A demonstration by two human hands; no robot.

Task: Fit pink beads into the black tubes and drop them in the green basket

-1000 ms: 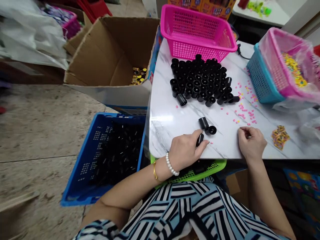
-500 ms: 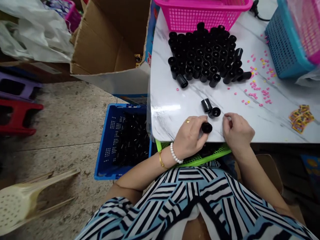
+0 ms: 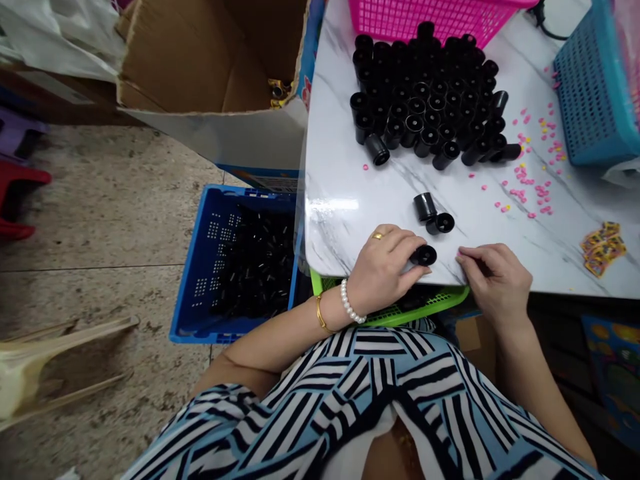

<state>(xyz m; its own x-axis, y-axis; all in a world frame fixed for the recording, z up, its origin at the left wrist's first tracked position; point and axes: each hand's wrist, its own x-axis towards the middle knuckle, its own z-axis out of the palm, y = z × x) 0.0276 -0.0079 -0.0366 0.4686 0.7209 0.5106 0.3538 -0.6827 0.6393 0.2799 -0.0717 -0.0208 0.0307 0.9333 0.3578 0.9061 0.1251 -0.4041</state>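
My left hand (image 3: 387,263) is closed around a short black plastic cylinder (image 3: 427,255), whose round open end faces right, above the table's front edge. Thumb and forefinger of my right hand (image 3: 495,273) are pinched together at the table edge, with what looks like a small pink piece (image 3: 459,256) at their tips. Just beyond my hands, one black cylinder (image 3: 425,207) touches another lying cylinder (image 3: 441,223). Farther back stands a dense cluster of black cylinders (image 3: 430,113), most upright with a few lying at its edge.
Pink and yellow bits (image 3: 525,183) are scattered on the marble-patterned table (image 3: 340,233). Printed yellow stickers or cards (image 3: 603,248) lie at right. Baskets stand behind: pink (image 3: 390,20), blue (image 3: 590,100). A green basket (image 3: 435,313) sits below the edge; a blue crate (image 3: 187,293) and cardboard box (image 3: 200,140) are left.
My right hand has moved slightly right, its thumb and forefinger now reaching out in a pinch. My left hand still holds the cylinder. The whole view has shifted a little.
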